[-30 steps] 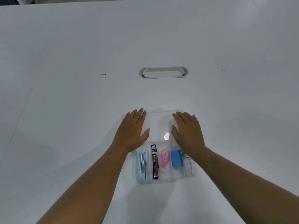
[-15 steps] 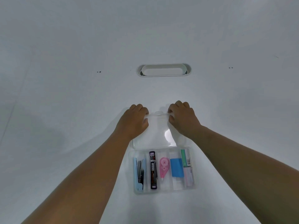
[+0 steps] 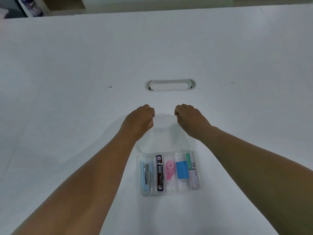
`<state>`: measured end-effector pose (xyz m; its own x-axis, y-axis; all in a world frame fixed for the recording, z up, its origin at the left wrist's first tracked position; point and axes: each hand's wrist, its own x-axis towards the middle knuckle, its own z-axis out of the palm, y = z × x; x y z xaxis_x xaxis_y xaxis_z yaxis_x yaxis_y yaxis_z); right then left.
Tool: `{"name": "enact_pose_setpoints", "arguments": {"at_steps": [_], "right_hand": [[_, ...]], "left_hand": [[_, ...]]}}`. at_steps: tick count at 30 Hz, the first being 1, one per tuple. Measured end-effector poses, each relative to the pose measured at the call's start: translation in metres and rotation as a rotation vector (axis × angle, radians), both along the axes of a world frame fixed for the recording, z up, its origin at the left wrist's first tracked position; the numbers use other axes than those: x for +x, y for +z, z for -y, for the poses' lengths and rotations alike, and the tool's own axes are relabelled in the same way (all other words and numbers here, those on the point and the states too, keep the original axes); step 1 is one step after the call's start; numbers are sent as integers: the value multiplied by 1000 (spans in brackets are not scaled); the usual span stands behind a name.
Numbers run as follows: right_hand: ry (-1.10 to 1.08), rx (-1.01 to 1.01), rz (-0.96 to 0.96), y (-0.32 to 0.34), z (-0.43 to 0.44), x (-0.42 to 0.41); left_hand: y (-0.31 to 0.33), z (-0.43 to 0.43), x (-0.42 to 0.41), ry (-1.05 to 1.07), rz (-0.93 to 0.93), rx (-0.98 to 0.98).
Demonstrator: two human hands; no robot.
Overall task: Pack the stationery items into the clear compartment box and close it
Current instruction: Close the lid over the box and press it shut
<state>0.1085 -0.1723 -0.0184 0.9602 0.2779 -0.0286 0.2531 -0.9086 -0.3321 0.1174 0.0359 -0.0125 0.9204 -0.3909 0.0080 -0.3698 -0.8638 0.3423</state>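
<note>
The clear compartment box (image 3: 171,192) sits on the white table near me. Its compartments hold a light blue stapler (image 3: 146,178), a black lead case (image 3: 159,173), a pink correction tape (image 3: 169,169), a blue eraser (image 3: 182,170) and a green-and-white staple pack (image 3: 192,164). The clear lid (image 3: 165,133) is hinged at the box's far side and raised off the table. My left hand (image 3: 140,121) pinches the lid's far edge at its left corner. My right hand (image 3: 190,120) pinches the same edge at its right corner.
A white oval cable slot (image 3: 170,85) is set into the table beyond my hands. Small dark dots (image 3: 110,86) mark the tabletop at the left. The table's far edge runs along the top, with shelving behind it.
My hands went from lying flat on the open lid to curling around its far edge and lifting it. The head view tilted up, showing the table's far edge.
</note>
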Motion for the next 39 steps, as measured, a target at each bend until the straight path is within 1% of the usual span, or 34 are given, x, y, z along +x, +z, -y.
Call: {"name": "enact_pose_setpoints", "arguments": {"at_steps": [4,8,14,16,19,24,27,31,36,39], "right_hand": [[25,43,62,15,1,-16],[38,83,107,33,4,-40],[65,78,78,45,11,-85],[73,68,82,46,11,-100],[72,45,93,45,10,-123],[129,-4,116,37,12,-155],[169,-29,140,29,13,-172],[229,-100,217,14,14,-188],[246,-80,231,1,13,-198],[240,-72,208,-12,14,-198]], "left_hand": [[21,-1,-19,19,20,5],[39,-6,-44,5,47,-48],[56,-11,-85,-38,22,-84],[55,-14,-98,-38,-1,-65],[53,-15,-120,-41,-85,-12],[51,-11,-149,-82,-180,75],[43,-14,-163,-120,-196,99],[22,-17,-177,-169,-173,74],[1,-18,-187,-176,-157,35],[-7,-16,-187,-173,-142,22]]}}
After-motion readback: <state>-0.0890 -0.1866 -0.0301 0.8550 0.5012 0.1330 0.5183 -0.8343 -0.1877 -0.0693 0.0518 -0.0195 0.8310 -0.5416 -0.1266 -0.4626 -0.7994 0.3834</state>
